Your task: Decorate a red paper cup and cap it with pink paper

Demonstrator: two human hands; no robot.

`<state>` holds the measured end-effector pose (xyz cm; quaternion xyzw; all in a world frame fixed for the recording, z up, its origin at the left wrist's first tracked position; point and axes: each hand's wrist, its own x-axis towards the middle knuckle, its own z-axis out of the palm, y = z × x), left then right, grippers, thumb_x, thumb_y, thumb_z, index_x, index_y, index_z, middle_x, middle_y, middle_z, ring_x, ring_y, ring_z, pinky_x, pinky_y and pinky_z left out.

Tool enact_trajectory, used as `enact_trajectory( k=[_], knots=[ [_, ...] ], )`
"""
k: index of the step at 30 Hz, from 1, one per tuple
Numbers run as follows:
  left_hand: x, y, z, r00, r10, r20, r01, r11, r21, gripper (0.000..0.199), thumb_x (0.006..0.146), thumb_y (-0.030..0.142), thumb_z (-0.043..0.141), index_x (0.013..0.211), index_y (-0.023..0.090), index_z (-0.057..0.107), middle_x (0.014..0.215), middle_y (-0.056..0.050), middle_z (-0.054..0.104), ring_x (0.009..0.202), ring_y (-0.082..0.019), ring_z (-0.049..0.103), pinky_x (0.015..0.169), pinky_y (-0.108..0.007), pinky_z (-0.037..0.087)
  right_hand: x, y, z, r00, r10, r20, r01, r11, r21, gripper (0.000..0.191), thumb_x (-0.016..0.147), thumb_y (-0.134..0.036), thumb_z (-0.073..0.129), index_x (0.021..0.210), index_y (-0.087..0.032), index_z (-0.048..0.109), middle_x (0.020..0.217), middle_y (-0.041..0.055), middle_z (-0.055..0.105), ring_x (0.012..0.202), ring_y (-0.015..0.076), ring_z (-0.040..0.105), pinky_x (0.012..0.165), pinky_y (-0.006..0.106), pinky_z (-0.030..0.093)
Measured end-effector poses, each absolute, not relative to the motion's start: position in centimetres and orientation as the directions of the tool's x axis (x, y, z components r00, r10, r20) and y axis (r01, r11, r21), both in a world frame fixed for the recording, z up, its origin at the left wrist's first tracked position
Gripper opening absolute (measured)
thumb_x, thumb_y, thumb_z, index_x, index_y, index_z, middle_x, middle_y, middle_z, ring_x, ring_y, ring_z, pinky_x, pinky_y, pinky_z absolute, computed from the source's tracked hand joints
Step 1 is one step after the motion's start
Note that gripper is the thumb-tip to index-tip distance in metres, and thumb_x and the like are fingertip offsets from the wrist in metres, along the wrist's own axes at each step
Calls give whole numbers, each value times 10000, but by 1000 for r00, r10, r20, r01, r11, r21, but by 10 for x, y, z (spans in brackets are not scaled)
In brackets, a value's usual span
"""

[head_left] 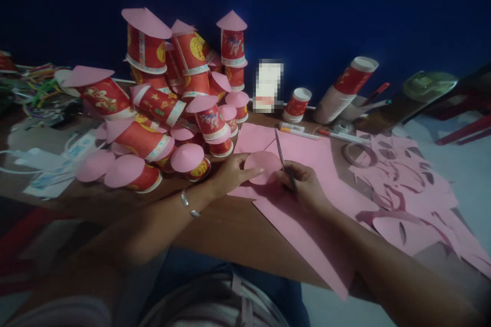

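Pinched between the thumb and fingers of my left hand (230,176) is a round pink paper disc (262,166), held over the large pink sheets (307,156). My right hand (305,184) grips a pair of scissors (280,149), its blades pointing up and away at the disc's right edge. The fingers of my right hand are close to the disc; whether they touch it is unclear. Under both hands the pink sheets lie overlapping on the brown table (215,225).
Red paper cups with pink cone tops (148,43) are piled at the left. Behind stand a small cup stack (297,106), a taller leaning stack (347,89) and pens (299,134). Tape (359,155) and pink scraps (414,184) lie right, a power strip (57,163) far left.
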<state>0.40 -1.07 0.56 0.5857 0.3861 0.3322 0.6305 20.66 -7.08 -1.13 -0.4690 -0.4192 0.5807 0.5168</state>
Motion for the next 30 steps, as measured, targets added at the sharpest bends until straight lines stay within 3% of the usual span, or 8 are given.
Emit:
enact_trajectory(
  k=[4,9,12,19,25,27,30],
  knots=[
    [4,-9,5,396,899,-188,-19,213,977,455,735,451,829,1026,116,729,895,-74,740,709,-158,645,599,-258,529,205,-72,-8,-17,991,-129,-188,-130,-974,374,727,-485,874,903,-194,718,615,-26,582,538,116,482,492,249,337],
    [2,-2,0,337,928,-158,-140,216,966,432,725,415,841,1021,133,701,867,-50,719,670,-143,628,592,-258,527,203,-74,-6,31,991,-130,-143,-125,-982,453,755,-526,841,1041,-215,679,621,-57,555,514,99,454,476,234,313],
    [2,0,-1,311,943,-121,-165,179,970,381,747,400,821,988,133,699,833,-43,710,666,-149,626,584,-259,515,205,-74,-6,13,997,-82,-90,-80,-993,511,734,-544,848,1082,-233,637,688,-40,599,571,122,515,504,241,361],
    [2,6,1,213,975,66,-225,-17,974,381,798,383,779,1082,140,704,982,-61,746,959,-229,679,880,-353,545,214,-75,-10,8,1000,-1,179,-2,-984,427,770,-538,792,1057,-244,677,794,2,665,707,167,605,601,264,439],
    [1,9,-4,191,976,101,-232,-55,971,397,821,370,762,1150,160,687,1034,-74,752,1076,-265,673,970,-396,528,216,-72,-4,-77,994,-79,251,-57,-966,327,789,-453,767,1005,-219,695,830,22,726,779,196,680,686,289,506],
    [1,9,-4,199,976,91,-246,-40,969,392,814,374,767,1131,156,687,1003,-75,753,1053,-269,680,933,-392,547,216,-71,-3,-111,990,-85,265,-53,-963,287,790,-410,770,987,-213,700,836,21,732,787,193,686,695,285,514],
    [1,8,-3,226,973,37,-255,23,967,370,805,394,767,1076,153,696,930,-62,745,872,-237,694,741,-335,572,218,-71,-6,-153,986,-67,265,-25,-964,262,803,-378,766,994,-210,704,864,24,746,804,190,693,712,280,526]
  ],
)
